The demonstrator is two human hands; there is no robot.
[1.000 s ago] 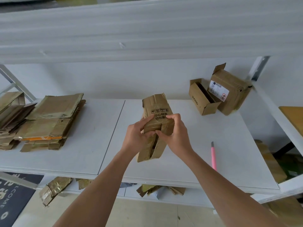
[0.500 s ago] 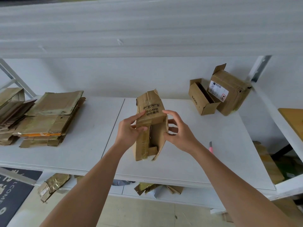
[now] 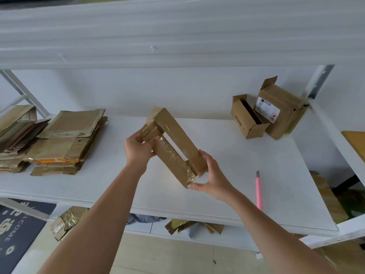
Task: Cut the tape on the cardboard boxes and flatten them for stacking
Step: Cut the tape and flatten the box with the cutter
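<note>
I hold a small brown cardboard box above the white shelf. It is open at both ends, so I see through it, and shiny tape covers its sides. The box lies tilted, running from upper left to lower right. My left hand grips its upper left end. My right hand grips its lower right corner. A pink utility knife lies on the shelf to the right of my right hand.
Two stacks of flattened cardboard sit at the left of the shelf. Two unflattened boxes, a small open one and a labelled one, stand at the back right. Cardboard scraps lie on the lower shelf. Another shelf runs overhead.
The box has been turned from upright to a diagonal, with its open ends now facing me. My right hand moved down to its lower corner; my left hand shifted to its upper end.
</note>
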